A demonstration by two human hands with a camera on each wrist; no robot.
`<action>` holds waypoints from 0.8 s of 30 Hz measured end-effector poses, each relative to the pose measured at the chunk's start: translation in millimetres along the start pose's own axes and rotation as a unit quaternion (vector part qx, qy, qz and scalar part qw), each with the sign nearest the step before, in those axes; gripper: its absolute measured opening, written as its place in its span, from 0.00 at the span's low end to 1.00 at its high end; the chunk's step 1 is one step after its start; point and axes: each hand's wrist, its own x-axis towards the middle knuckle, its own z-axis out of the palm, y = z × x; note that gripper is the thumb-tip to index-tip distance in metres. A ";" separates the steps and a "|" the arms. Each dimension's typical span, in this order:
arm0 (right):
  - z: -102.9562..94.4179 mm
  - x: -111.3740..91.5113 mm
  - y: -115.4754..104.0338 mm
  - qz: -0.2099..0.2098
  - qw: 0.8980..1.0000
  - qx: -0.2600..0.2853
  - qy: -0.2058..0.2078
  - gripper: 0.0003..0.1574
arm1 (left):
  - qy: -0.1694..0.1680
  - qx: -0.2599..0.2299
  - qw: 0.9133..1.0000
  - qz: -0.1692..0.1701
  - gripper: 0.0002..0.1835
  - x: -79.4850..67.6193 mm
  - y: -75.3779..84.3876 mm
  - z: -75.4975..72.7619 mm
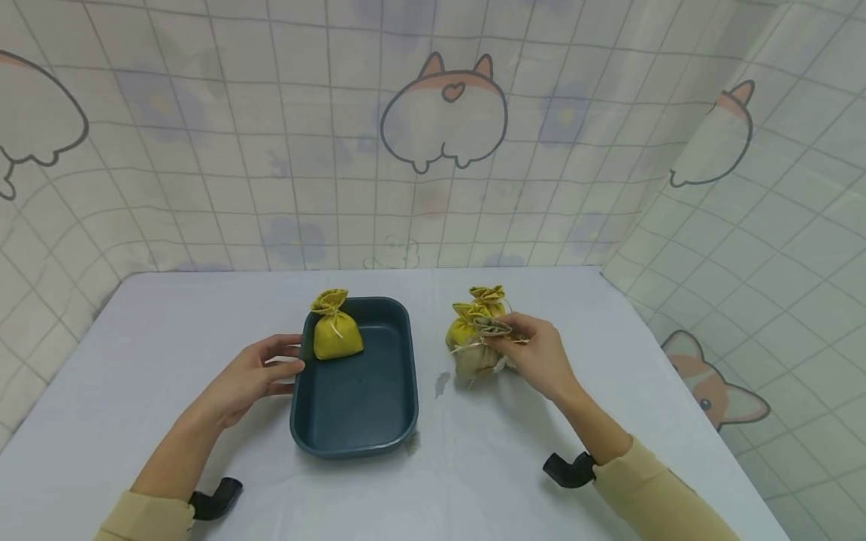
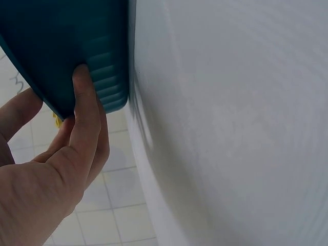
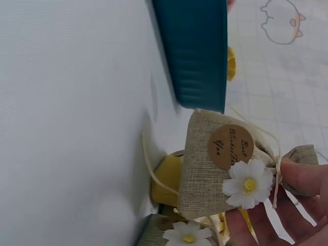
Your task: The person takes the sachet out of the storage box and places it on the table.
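A dark teal tray lies on the table with one yellow drawstring pouch inside it, at the far left corner. My left hand holds the tray's left rim; in the left wrist view, fingertips touch its outer wall. Right of the tray, my right hand pinches the gathered neck of a beige drawstring pouch. That pouch bears a white daisy and a round brown label. Close behind it stand yellow pouches, and another beige pouch with a daisy shows below it.
The white table backs onto a tile-patterned curtain with cartoon corgis, which also runs along both sides. Black curved pieces are on both wrists. A grey mark lies between the tray and the pouches.
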 end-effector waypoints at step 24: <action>13.2 -5.5 25.8 -0.054 0.995 -0.086 0.009 0.15 | -0.004 -0.004 1.000 0.000 0.36 -1.8 -0.2 1.6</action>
